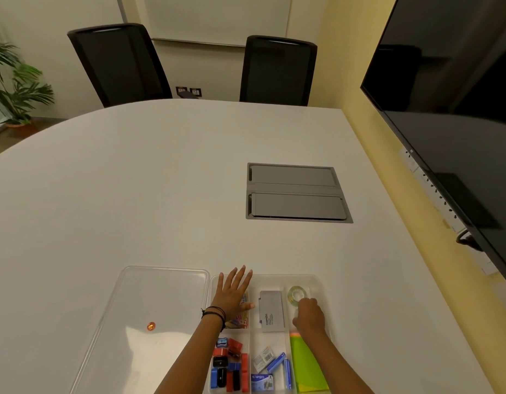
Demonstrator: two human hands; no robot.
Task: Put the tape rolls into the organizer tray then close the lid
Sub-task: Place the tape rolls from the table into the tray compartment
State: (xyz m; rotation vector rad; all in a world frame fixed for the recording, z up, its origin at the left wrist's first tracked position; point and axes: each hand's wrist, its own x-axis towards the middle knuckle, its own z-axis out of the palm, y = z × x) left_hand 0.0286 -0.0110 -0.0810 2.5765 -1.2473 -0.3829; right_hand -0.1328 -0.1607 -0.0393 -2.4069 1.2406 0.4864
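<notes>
A clear organizer tray (pixel 317 280) with several compartments sits at the table's near edge. A clear, green-tinted tape roll (pixel 296 294) lies flat in its far right compartment. My right hand (pixel 310 315) is over that compartment, fingers curled down onto the roll's near rim; whatever is under the palm is hidden. My left hand (pixel 232 294) lies flat with fingers spread over the tray's far left compartment, holding nothing. The clear lid (pixel 161 297) lies flat on the table to the left of the tray, with a small orange sticker on it.
The tray also holds a grey Camlin box (pixel 271 314), red, blue and black small items (pixel 229 365), staple boxes (pixel 270 365) and green sheets (pixel 305 365). A grey cable hatch (pixel 296 193) is set into the white table (pixel 132 194). Two black chairs stand beyond; a screen hangs at right.
</notes>
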